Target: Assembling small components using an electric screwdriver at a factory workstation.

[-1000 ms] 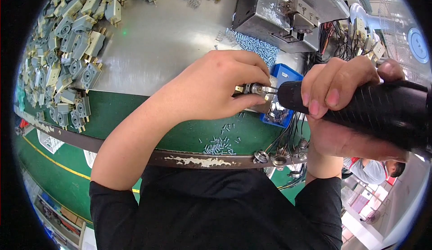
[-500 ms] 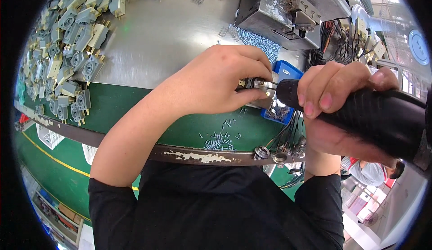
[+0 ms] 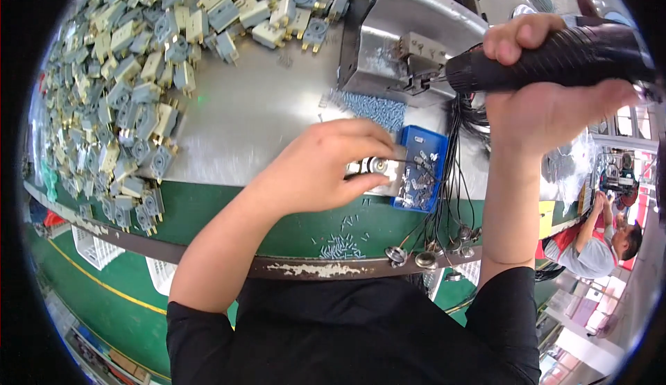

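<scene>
My left hand [image 3: 333,163] is closed around a small part with a dark-ringed round metal centre [image 3: 378,166], pinched between thumb and fingers at the edge of the blue tray. A wire crosses close to it. My right hand [image 3: 531,93] grips a thick black electric screwdriver [image 3: 555,59], held nearly level. Its bit points left at the small clamp on the front of a metal box [image 3: 388,31]; I cannot tell whether they touch. A heap of small bluish screws [image 3: 374,109] lies just below the box.
Many grey and cream pronged plug housings [image 3: 139,73] cover the left and back. The blue tray [image 3: 438,170] holds small metal terminals. Loose screws [image 3: 341,247] lie on the green mat, near round metal parts with black wires [image 3: 424,260]. A co-worker [image 3: 590,246] is at far right.
The screwdriver has moved up and away from the part in my left hand, over to the metal box. My left hand keeps its hold. The whole view has shifted.
</scene>
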Demonstrator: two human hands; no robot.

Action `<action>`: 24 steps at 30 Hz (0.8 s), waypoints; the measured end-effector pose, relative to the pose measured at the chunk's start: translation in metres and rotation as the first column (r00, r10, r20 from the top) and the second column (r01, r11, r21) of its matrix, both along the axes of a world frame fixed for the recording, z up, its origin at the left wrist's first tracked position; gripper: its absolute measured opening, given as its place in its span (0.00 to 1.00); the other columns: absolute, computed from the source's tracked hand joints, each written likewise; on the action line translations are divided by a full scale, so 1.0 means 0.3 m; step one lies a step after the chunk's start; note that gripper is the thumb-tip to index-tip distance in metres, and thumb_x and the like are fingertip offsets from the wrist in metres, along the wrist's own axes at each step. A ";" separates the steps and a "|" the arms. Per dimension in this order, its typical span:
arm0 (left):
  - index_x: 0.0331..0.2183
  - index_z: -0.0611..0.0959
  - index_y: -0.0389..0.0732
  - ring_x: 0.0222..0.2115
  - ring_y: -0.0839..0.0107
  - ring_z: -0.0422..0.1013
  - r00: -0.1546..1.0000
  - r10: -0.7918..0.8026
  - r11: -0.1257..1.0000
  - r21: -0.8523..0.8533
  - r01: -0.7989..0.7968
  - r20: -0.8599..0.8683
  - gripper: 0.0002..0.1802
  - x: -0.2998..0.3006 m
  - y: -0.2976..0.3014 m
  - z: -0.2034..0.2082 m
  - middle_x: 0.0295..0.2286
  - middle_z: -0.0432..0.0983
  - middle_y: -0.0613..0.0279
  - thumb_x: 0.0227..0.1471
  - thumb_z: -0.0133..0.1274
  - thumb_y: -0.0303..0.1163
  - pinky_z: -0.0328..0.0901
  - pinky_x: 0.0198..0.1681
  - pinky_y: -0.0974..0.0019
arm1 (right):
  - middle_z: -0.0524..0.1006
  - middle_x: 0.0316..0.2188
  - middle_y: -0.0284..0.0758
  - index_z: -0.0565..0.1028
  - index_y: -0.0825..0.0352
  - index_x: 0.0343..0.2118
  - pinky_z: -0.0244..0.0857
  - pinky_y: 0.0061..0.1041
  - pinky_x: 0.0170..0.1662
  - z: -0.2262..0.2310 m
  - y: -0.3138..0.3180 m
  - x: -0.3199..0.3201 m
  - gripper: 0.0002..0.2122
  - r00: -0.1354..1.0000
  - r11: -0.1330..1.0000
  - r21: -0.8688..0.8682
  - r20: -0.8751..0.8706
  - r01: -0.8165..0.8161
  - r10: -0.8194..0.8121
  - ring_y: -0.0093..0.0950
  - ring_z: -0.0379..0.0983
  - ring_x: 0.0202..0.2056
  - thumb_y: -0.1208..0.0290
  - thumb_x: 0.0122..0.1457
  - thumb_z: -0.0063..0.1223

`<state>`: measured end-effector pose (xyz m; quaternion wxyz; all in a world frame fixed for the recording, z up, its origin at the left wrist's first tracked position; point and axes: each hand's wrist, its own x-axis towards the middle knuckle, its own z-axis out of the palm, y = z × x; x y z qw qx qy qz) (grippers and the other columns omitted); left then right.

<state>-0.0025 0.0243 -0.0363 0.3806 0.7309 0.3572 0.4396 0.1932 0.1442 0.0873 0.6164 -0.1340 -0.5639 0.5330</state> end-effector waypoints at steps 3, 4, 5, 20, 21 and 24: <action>0.40 0.87 0.35 0.42 0.54 0.81 1.000 -0.009 1.000 0.002 0.009 -0.006 0.16 0.005 0.001 0.005 0.41 0.84 0.53 0.45 0.70 0.26 0.74 0.47 0.57 | 0.72 0.27 0.36 0.66 0.66 0.57 0.67 0.36 0.34 -0.026 0.068 0.030 0.54 0.988 0.992 0.098 0.126 0.077 -0.089 0.31 0.68 0.25 0.12 0.46 0.40; 0.40 0.87 0.35 0.42 0.54 0.81 1.000 -0.005 1.000 -0.013 0.005 0.006 0.16 0.005 0.001 0.005 0.41 0.84 0.53 0.45 0.70 0.26 0.74 0.47 0.57 | 0.72 0.26 0.36 0.65 0.65 0.59 0.67 0.37 0.34 -0.026 0.069 0.018 0.53 0.980 0.989 0.073 0.141 0.130 -0.139 0.31 0.69 0.25 0.13 0.47 0.41; 0.40 0.87 0.35 0.42 0.55 0.81 1.000 -0.009 1.000 -0.015 0.009 0.001 0.16 0.003 0.005 0.008 0.41 0.84 0.54 0.45 0.70 0.26 0.75 0.47 0.58 | 0.72 0.26 0.37 0.63 0.64 0.61 0.68 0.38 0.34 -0.025 0.070 0.004 0.53 0.969 0.982 0.047 0.158 0.183 -0.188 0.31 0.69 0.25 0.14 0.48 0.41; 0.40 0.88 0.37 0.43 0.55 0.81 0.999 -0.021 0.999 -0.050 0.020 -0.035 0.16 -0.006 0.014 0.016 0.42 0.84 0.55 0.45 0.70 0.26 0.75 0.47 0.58 | 0.71 0.26 0.36 0.66 0.62 0.56 0.65 0.35 0.32 -0.031 0.070 -0.053 0.48 0.935 0.956 -0.039 0.222 0.291 -0.276 0.30 0.67 0.24 0.16 0.52 0.39; 0.40 0.88 0.37 0.43 0.55 0.81 0.999 -0.020 0.999 -0.047 0.018 -0.037 0.16 -0.008 0.012 0.016 0.42 0.84 0.55 0.45 0.70 0.26 0.75 0.47 0.58 | 0.71 0.26 0.36 0.66 0.62 0.56 0.65 0.35 0.32 -0.031 0.070 -0.058 0.48 0.936 0.956 -0.037 0.220 0.290 -0.275 0.30 0.67 0.24 0.16 0.52 0.39; 0.40 0.88 0.37 0.43 0.55 0.81 0.999 -0.019 0.999 -0.048 0.017 -0.043 0.17 -0.008 0.007 0.017 0.43 0.84 0.55 0.45 0.70 0.26 0.75 0.47 0.57 | 0.71 0.26 0.36 0.65 0.62 0.56 0.65 0.35 0.32 -0.030 0.067 -0.066 0.48 0.951 0.968 -0.042 0.201 0.249 -0.236 0.30 0.67 0.24 0.16 0.51 0.39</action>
